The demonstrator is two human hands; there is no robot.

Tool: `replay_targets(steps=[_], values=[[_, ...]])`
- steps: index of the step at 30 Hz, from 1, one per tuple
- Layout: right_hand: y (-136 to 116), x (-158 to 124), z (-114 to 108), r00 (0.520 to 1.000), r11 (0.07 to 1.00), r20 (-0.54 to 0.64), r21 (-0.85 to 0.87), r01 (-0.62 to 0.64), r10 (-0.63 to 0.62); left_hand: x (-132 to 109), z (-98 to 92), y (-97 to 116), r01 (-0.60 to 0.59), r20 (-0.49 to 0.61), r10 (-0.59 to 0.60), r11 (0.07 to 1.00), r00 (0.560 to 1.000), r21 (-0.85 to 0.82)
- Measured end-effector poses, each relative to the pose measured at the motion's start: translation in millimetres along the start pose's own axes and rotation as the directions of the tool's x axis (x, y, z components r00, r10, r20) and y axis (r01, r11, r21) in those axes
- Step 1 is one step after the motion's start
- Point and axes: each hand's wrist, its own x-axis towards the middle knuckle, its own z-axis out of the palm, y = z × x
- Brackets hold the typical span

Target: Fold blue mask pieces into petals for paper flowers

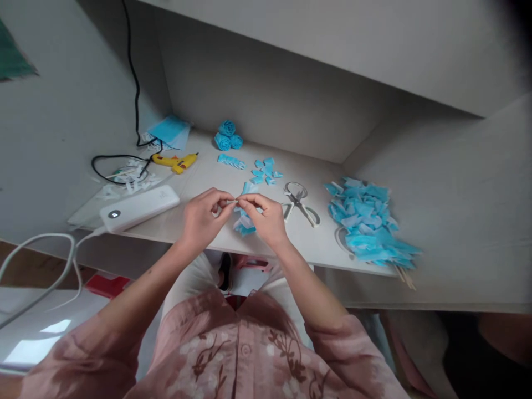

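Observation:
My left hand (210,216) and my right hand (262,217) meet fingertip to fingertip above the white desk. Both are closed in a pinch, with something tiny and pale between the fingertips, too small to name. Light blue fabric pieces (245,223) lie under and behind the hands, partly covered by them. Just beyond are small cut blue pieces (266,170) and a folded blue strip (231,161). Scissors (298,204) with pale handles lie opened to the right of my right hand.
Three rolled blue rosettes (228,136) stand at the back. At left are a yellow glue gun (175,162) with a black cord, a white power bank (140,209) with a cable, and blue sheets (169,131). Blue fabric flowers on sticks (363,221) overhang the front edge at right.

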Motion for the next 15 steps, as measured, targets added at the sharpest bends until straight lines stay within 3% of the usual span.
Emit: replay_targets(steps=[7, 12, 15], values=[[7, 1, -2, 1.000, 1.000, -0.006, 0.003, -0.006, 0.006, 2, 6.0, 2, 0.008, 0.022, -0.008, 1.000, 1.000, -0.011], [13, 3, -8, 0.994, 0.982, 0.043, 0.158, -0.106, 0.101, 11, 4.8, 2, 0.207, 0.083, -0.198, 0.972, 0.977, -0.108], [15, 5, -19, 0.992, 0.962, 0.016, 0.240, -0.128, 0.128, 17, -14.3, -10, 0.298, 0.056, -0.293, 0.947, 0.954, -0.117]])
